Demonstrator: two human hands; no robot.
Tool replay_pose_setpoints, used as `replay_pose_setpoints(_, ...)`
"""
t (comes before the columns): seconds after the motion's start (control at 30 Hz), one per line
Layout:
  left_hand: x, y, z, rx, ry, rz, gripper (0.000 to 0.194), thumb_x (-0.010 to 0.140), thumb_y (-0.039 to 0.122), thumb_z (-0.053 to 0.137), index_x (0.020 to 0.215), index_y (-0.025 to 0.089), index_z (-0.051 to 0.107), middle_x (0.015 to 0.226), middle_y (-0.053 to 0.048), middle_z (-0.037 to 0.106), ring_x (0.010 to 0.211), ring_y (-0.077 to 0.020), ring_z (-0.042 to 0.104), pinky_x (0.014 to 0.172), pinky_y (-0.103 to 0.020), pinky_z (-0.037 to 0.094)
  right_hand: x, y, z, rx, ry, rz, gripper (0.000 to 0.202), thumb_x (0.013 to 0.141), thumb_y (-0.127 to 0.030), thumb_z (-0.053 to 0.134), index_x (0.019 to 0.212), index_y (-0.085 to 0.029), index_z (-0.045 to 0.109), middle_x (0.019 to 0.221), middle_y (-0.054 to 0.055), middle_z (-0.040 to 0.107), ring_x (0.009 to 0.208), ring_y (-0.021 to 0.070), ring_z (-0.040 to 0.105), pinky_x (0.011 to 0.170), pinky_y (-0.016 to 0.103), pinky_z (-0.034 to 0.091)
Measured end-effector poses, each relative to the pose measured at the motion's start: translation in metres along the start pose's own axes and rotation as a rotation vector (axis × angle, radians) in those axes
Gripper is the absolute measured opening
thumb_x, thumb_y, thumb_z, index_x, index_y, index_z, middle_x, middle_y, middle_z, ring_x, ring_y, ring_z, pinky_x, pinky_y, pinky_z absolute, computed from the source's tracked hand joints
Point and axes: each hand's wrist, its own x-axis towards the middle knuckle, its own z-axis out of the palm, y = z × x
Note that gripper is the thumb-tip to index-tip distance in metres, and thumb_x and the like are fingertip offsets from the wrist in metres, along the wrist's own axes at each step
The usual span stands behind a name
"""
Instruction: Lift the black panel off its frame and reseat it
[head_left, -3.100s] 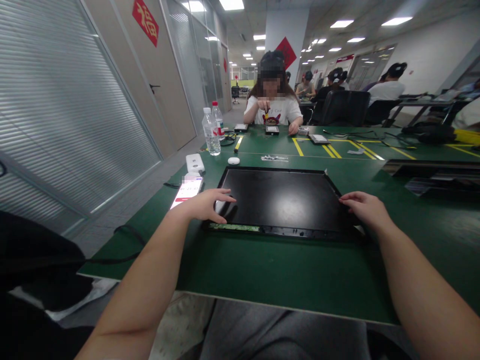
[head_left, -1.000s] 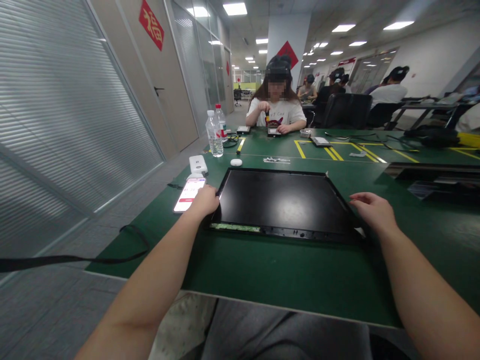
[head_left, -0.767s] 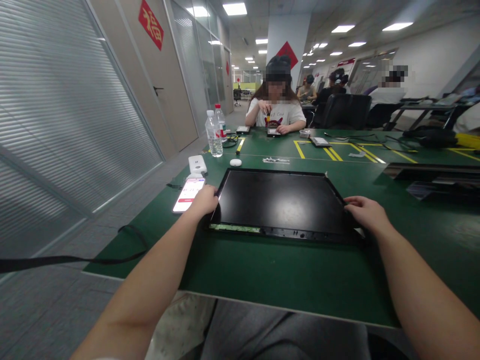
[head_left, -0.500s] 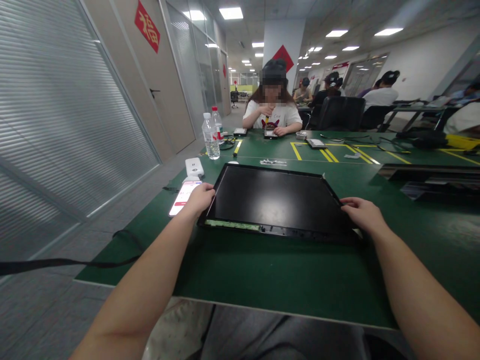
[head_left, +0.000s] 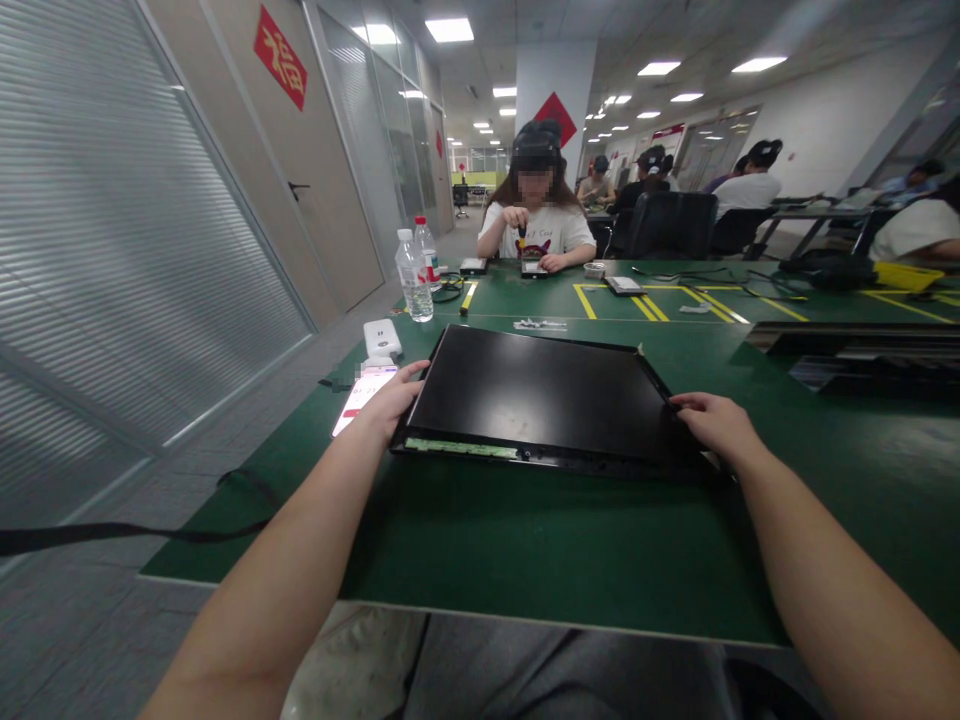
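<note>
A black LCD panel lies face up over a black monitor frame on the green table. The panel sits slightly raised and askew, most plainly along its left side. My left hand grips the panel's left edge, its fingertips partly hidden there. At the right edge, my right hand holds the panel between thumb and fingers. A green strip, likely a circuit board, shows along the front left of the frame.
Beside my left hand lie a lit phone and a white device. Two plastic bottles stand behind. Across the table a person works with a screwdriver. Dark panels lie at the right.
The panel has lifted a little out of the frame, its left side now standing above the rim. My left hand has shifted slightly along that edge; my right hand stays at the right edge.
</note>
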Motion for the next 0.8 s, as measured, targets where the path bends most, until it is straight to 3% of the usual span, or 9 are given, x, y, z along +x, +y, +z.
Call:
replay_pose_setpoints(0.07,-0.0025,0.0000,0.0013,-0.005,-0.008,0.016,0.064,0.080,0.016,0.090,0.140,0.020,0.070,0.075,-0.001,0.079,0.057,-0.0199,0.074,0.057,-0.029,0.062,0.0002,-0.0001,0.0001,-0.001,0.003,-0.005,0.031,0.069,-0.027,0.070,0.094,-0.029,0.089,0.091,0.007,0.083,0.084,0.0277,0.075,0.075,0.039,0.057)
replay_pose_setpoints(0.27,-0.0070,-0.0014,0.0038,0.070,-0.001,0.084,0.038,0.069,0.037,0.100,0.099,0.018,0.085,0.073,-0.004,0.081,0.064,-0.0225,0.076,0.057,-0.028,0.058,-0.0010,0.0001,0.0030,-0.012,0.032,-0.020,0.030,0.069,-0.029,0.071,0.093,-0.028,0.089,0.086,0.006,0.083,0.078,0.0265,0.073,0.073,0.038,0.057)
replay_pose_setpoints(0.47,-0.0041,-0.0029,0.0024,0.174,0.051,0.128,0.022,0.067,0.028,0.085,0.088,0.019,0.084,0.062,-0.003,0.074,0.062,-0.0253,0.073,0.059,-0.032,0.059,-0.0023,-0.0031,0.0011,-0.020,-0.003,0.002,0.028,0.074,-0.028,0.070,0.095,-0.028,0.089,0.093,0.008,0.084,0.087,0.0285,0.075,0.079,0.040,0.058)
replay_pose_setpoints(0.6,-0.0007,-0.0039,0.0032,0.240,0.090,0.143,0.016,0.076,0.037,0.073,0.079,0.021,0.077,0.059,-0.004,0.070,0.063,-0.0277,0.073,0.057,-0.035,0.059,-0.0018,-0.0043,0.0000,-0.014,-0.022,-0.002,0.026,0.073,-0.027,0.072,0.093,-0.029,0.088,0.092,0.006,0.083,0.089,0.0283,0.076,0.081,0.039,0.058)
replay_pose_setpoints(0.7,-0.0012,-0.0061,0.0036,0.334,0.108,0.175,0.023,0.082,0.045,0.076,0.075,0.023,0.073,0.065,-0.004,0.073,0.071,-0.0286,0.075,0.061,-0.034,0.058,-0.0020,-0.0045,-0.0001,-0.014,-0.019,-0.015,0.027,0.073,-0.028,0.071,0.094,-0.028,0.088,0.089,0.005,0.082,0.086,0.0269,0.075,0.080,0.038,0.057)
replay_pose_setpoints(0.8,-0.0039,-0.0083,0.0029,0.442,0.124,0.214,0.025,0.080,0.043,0.084,0.071,0.023,0.072,0.069,-0.004,0.074,0.079,-0.0291,0.074,0.065,-0.032,0.054,-0.0034,-0.0056,-0.0007,-0.011,-0.012,-0.030,0.029,0.072,-0.029,0.071,0.095,-0.028,0.088,0.086,0.005,0.081,0.081,0.0257,0.073,0.077,0.037,0.056)
